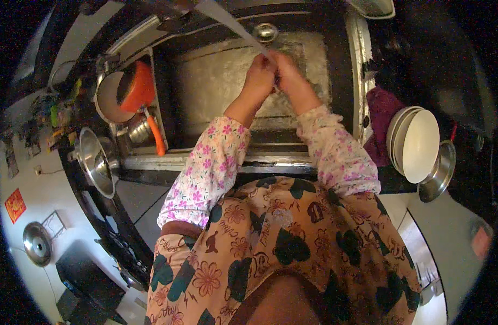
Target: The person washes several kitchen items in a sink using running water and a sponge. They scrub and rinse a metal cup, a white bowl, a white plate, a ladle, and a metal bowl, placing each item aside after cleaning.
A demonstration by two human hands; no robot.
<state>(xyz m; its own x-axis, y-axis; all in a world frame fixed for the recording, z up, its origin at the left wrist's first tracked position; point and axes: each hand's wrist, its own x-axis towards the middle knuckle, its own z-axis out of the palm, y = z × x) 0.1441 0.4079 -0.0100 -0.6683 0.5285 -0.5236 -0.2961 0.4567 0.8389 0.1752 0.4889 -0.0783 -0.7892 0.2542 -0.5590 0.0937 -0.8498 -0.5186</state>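
My left hand point(258, 77) and my right hand point(288, 71) are pressed together over the metal sink point(205, 92). The fingers of both are curled in and closed against each other. Whatever may be between them is hidden. A pale grey streak point(233, 24), which looks like running water or a spout, slants down from the top edge and meets the hands. Just beyond them, the round metal drain point(266, 32) shows in the sink floor. Floral sleeve covers reach down my left forearm point(211, 162) and my right forearm point(335, 146).
Left of the sink sits an orange pot point(138, 86) with an orange handle, near a wide metal bowl point(94, 162). To the right, several nested pale bowls point(419, 146) lean beside a purple cloth point(381, 122) and a metal dish point(443, 170). The sink's front rim point(276, 161) crosses below my forearms.
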